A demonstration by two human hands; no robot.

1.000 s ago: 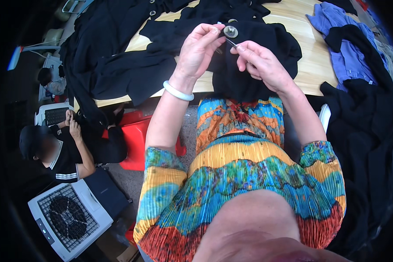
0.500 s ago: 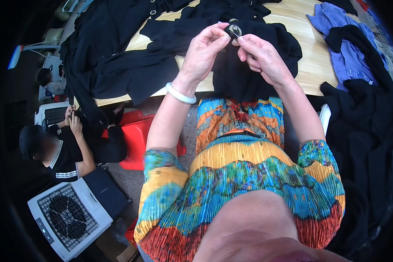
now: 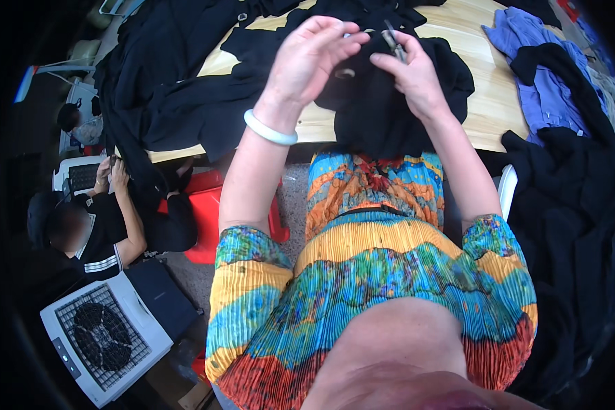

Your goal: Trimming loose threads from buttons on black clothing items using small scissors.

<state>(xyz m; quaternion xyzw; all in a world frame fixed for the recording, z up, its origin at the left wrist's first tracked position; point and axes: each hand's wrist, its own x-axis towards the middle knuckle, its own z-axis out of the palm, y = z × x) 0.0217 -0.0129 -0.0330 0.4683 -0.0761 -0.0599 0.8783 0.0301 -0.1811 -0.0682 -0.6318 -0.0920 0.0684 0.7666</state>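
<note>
My right hand is closed around a small pair of metal thread snips, blades pointing up and away from me. My left hand hovers to its left over the cloth, fingers stretched out and slightly apart, with nothing visible in them. Under both hands a black garment lies on the table and hangs over its near edge. One round button shows on the garment just below my left fingertips; another lies partly hidden between the hands.
More black garments cover the left of the pale wooden table. Blue-violet clothing and black cloth lie at the right. A person sits at the left near a red stool and a grey-white fan unit.
My hands have parted from their pinch at the button. The left moved left and its fingers opened; the right drew right, the snips now showing in it. The button sits lower on the cloth.
</note>
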